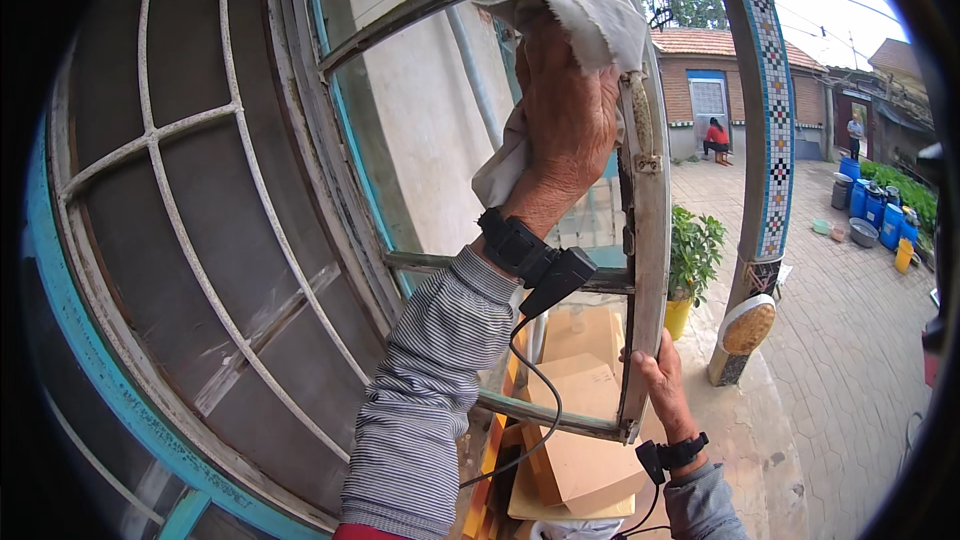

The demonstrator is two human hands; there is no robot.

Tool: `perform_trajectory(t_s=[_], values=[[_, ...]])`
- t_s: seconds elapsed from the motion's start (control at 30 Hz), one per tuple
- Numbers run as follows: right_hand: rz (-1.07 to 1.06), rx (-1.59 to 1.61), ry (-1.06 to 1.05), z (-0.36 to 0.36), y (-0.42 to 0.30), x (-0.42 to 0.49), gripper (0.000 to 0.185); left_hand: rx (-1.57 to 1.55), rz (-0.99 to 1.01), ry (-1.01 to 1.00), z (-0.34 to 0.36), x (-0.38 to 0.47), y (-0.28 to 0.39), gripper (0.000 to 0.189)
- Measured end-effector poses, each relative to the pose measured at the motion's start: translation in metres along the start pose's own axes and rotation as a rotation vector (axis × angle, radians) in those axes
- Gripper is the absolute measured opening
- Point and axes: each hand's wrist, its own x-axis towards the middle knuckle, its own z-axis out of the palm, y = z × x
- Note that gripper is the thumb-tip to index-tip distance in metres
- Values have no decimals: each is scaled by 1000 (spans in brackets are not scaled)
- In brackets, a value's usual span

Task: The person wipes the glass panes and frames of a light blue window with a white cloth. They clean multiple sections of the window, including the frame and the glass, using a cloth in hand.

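My left hand (566,101) is raised near the upper part of an open wooden casement window (651,240), holding a grey-white cloth (600,22) bunched around its fingers against the glass. The fingertips are hidden by the cloth. Lower down, my right hand (664,375) grips the outer stile of the same window frame near its bottom corner. Paint on the wood is worn and peeling. Black straps with small devices and cables circle both wrists. A rusty metal handle (641,116) is fixed to the stile beside my left hand.
Left stands a fixed window with white metal bars (196,120). Cardboard boxes (581,442) are stacked below the open casement. Right are a mosaic-tiled post (776,135), a potted plant (694,247) and blue barrels (874,206). Two people (716,139) are far off in the paved yard.
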Motion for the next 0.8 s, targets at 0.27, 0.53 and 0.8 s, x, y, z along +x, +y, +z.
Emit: perform_trajectory(t_s=[0.27, 0.53, 0.8], values=[[-42, -80, 20, -3, 3, 1, 40, 819, 394, -676, -71, -197, 0, 59], [-8, -91, 25, 1, -2, 2, 49, 100, -848, -187, -163, -255, -65, 50], [-31, -102, 39, 2, 1, -1, 43, -34, -497, -368, -128, -214, 24, 40]])
